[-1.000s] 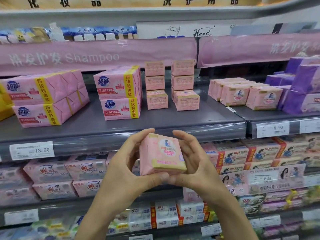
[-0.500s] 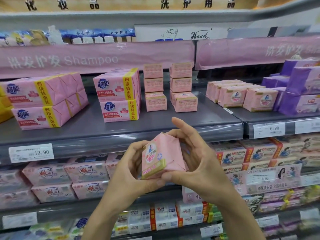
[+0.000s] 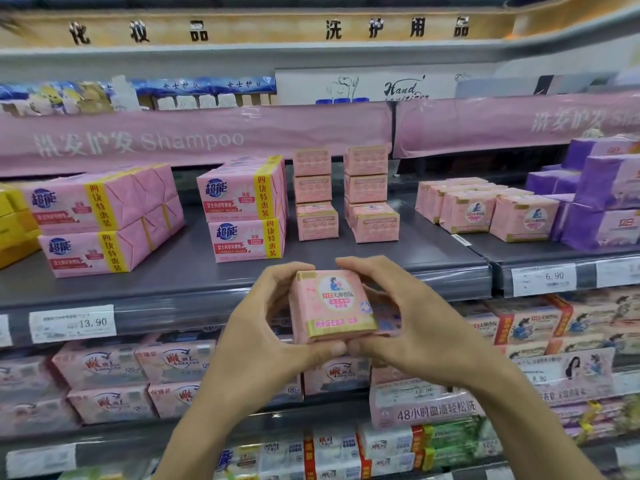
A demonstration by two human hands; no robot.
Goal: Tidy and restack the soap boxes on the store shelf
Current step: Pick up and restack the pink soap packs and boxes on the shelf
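Both hands hold one pink soap box (image 3: pixel 332 304) in front of the grey shelf (image 3: pixel 207 271). My left hand (image 3: pixel 263 327) grips its left side, thumb under the bottom edge. My right hand (image 3: pixel 408 320) grips its right side, fingers curled over the top. The box's printed face points at me, label upright. On the shelf behind stand two stacks of small pink soap boxes, the left stack (image 3: pixel 313 194) and the right stack (image 3: pixel 369 192). A row of matching pink soap boxes (image 3: pixel 485 207) lies to the right.
Large pink four-packs stand at left (image 3: pixel 100 220) and centre (image 3: pixel 246 209). Purple packs (image 3: pixel 602 199) pile up at the far right, yellow packs (image 3: pixel 14 226) at the far left. Lower shelves hold several more soap packs. Price tags (image 3: pixel 72 322) line the shelf edge.
The two hands have turned the soap box from tilted on edge to face me with its label upright. The hands stayed in front of the shelf edge.
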